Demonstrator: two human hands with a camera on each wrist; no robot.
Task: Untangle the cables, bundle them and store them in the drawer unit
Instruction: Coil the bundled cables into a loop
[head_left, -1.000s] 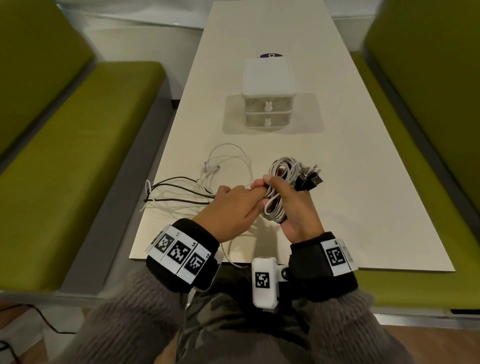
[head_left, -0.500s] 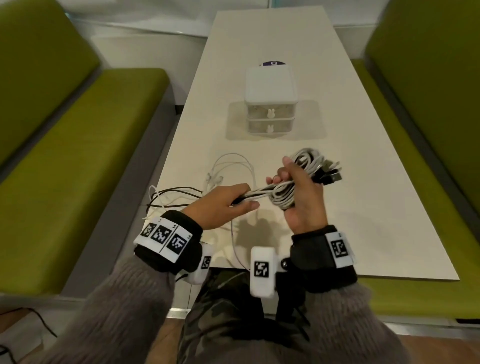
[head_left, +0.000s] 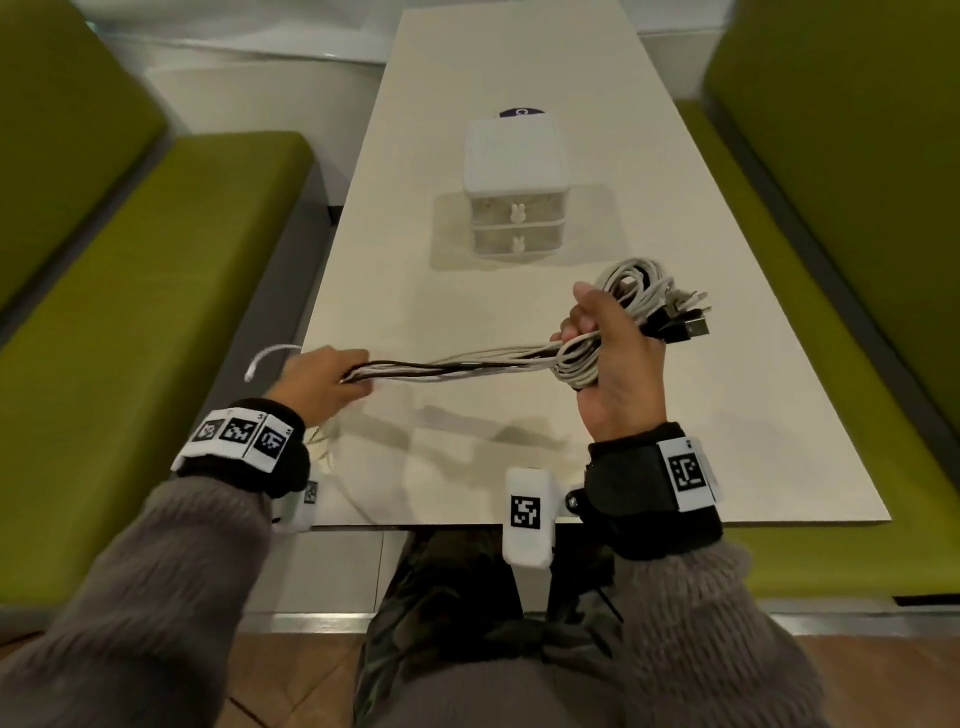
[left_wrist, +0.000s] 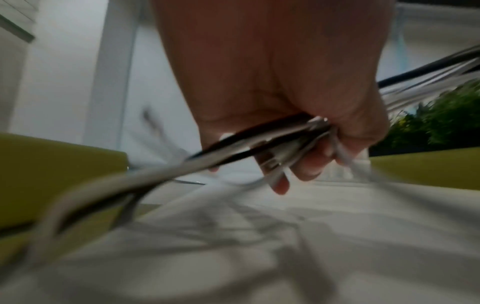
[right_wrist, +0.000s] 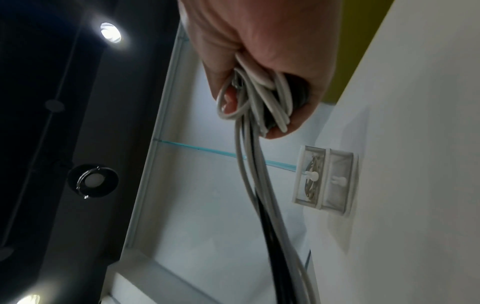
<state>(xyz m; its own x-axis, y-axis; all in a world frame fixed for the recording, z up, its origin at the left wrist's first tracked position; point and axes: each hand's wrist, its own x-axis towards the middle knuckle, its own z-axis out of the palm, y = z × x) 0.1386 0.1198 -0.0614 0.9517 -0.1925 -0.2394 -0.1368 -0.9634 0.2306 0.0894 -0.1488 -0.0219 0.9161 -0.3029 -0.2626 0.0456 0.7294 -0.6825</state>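
Observation:
My right hand (head_left: 605, 343) grips a coiled bundle of white and black cables (head_left: 636, 291) above the table's right middle, USB plugs (head_left: 685, 325) sticking out to the right. The bundle (right_wrist: 257, 96) fills its curled fingers in the right wrist view. Loose strands (head_left: 457, 366) run taut leftward to my left hand (head_left: 327, 379), which grips them near the table's left edge. In the left wrist view the strands (left_wrist: 259, 144) pass through its curled fingers. A white cable end (head_left: 267, 356) curls up beyond the left hand. The white two-drawer unit (head_left: 514, 171) stands farther back, both drawers shut.
The cream table (head_left: 519, 67) is flanked by green benches, one on the left (head_left: 145, 312) and one on the right (head_left: 857, 260). A dark round sticker (head_left: 521, 111) peeks from behind the drawer unit. Blurred cable loops (left_wrist: 78, 201) hang near the table's front left edge.
My hands have moved apart: the left pulled leftward along the strands, the right lifted the bundle to the right. The loose cables that lay on the table are now drawn taut.

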